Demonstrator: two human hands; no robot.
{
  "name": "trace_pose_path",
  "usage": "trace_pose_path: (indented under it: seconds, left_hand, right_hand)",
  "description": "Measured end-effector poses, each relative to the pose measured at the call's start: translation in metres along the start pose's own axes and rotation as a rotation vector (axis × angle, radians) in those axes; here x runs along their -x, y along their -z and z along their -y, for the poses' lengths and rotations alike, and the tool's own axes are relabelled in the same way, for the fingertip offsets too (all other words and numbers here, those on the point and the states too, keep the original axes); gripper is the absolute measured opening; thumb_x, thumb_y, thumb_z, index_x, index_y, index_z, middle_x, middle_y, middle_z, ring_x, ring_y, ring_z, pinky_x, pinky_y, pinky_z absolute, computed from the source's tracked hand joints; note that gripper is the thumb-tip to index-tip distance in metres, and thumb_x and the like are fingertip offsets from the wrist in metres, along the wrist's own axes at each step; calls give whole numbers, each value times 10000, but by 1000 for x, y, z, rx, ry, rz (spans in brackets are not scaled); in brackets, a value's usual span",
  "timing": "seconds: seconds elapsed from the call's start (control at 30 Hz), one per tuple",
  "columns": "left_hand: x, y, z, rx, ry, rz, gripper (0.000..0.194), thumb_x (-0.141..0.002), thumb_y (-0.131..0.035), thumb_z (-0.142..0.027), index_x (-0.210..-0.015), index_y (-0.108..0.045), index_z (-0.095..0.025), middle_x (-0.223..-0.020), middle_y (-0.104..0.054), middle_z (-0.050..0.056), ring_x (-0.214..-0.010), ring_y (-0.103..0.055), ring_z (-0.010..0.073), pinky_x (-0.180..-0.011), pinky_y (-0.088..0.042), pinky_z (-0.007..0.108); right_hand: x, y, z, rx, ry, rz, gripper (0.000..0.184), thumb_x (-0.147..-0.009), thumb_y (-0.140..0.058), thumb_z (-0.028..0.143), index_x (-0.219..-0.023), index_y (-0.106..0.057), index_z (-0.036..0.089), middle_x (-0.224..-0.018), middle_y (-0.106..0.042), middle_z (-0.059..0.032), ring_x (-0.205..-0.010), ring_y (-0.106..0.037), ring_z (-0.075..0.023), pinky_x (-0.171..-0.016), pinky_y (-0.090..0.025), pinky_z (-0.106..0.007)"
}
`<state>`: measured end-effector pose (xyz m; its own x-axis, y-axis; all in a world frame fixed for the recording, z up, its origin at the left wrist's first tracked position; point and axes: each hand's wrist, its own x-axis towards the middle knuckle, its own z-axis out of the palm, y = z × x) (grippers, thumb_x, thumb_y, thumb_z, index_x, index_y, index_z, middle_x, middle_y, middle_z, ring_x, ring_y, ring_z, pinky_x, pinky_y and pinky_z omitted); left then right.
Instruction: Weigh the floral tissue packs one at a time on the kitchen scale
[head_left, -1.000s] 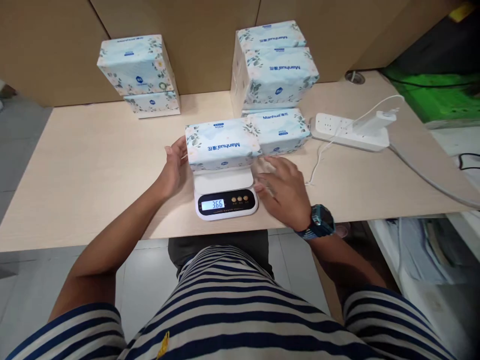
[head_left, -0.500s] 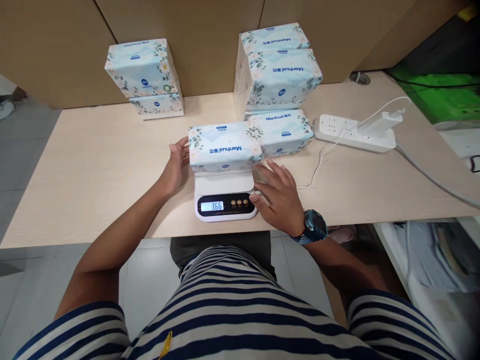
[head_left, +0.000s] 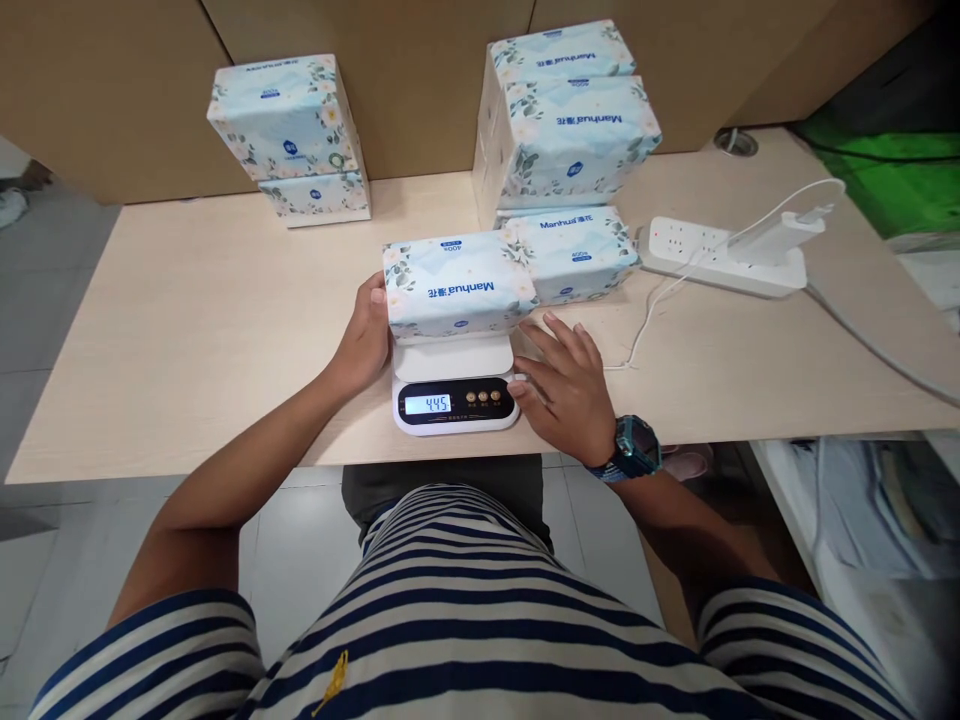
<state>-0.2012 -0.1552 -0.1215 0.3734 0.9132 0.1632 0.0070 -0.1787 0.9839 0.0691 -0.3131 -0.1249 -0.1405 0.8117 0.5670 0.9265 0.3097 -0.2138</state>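
A floral tissue pack point(head_left: 461, 280) lies across the white platform of a digital kitchen scale point(head_left: 457, 405), whose lit display reads 4.45. My left hand point(head_left: 365, 335) rests against the pack's left end, thumb up and fingers stretched along it, their tips partly hidden. Beside the scale's right edge is my right hand point(head_left: 566, 390), fingers spread, with a watch on the wrist. Its fingertips are close to the pack's lower right corner; whether they touch it I cannot tell. Another tissue pack point(head_left: 581, 255) lies behind and to the right.
Stacked tissue packs point(head_left: 581, 140) stand at the back right, and a shorter stack point(head_left: 289, 125) at the back left, both by the brown panel. A white power strip point(head_left: 720, 255) with a plug and cables lies on the right of the wooden desk point(head_left: 187, 330).
The scale reading has gone from 3.66 to 4.45. My left hand has come closer against the pack's end. The view has shifted slightly; my right hand stays beside the scale.
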Motion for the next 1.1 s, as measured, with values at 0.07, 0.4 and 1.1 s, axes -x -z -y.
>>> trace_pose_path:
  seconds: [0.07,0.4,1.1]
  left_hand:
    - [1,-5,-2,-17,14,3,765,-1004,-391,-858,-1518,-536,-311,-1704,-511,111,-1666,-404,351,-1382,-360,567]
    - [11,-36,-30,221,62,-11,924,-933,-229,-969,-1577,-509,-368,-1764,-480,46,-1769,-181,301,-1442,-242,573]
    - [19,-61,-58,260,104,-150,777,-1075,-269,-785,-1633,-531,-311,-1556,-719,36,-1651,-474,224,-1417,-360,397]
  right_hand:
    - [1,-1,-1,6,-8,10,371,-1114,-512,496,-1120,-771,231,-1526,-720,-120,-1544,-566,-336,-1283,-427,-607]
    - [6,2,-3,-60,-36,161,406,-1143,-382,324,-1316,-739,241,-1673,-600,-92,-1663,-423,-317,-1360,-319,-666]
    - [-1,-2,-5,-275,-47,252,543,-1167,-301,343,-1516,-635,95,-1625,-622,-198,-1499,-622,-315,-1271,-548,-606]
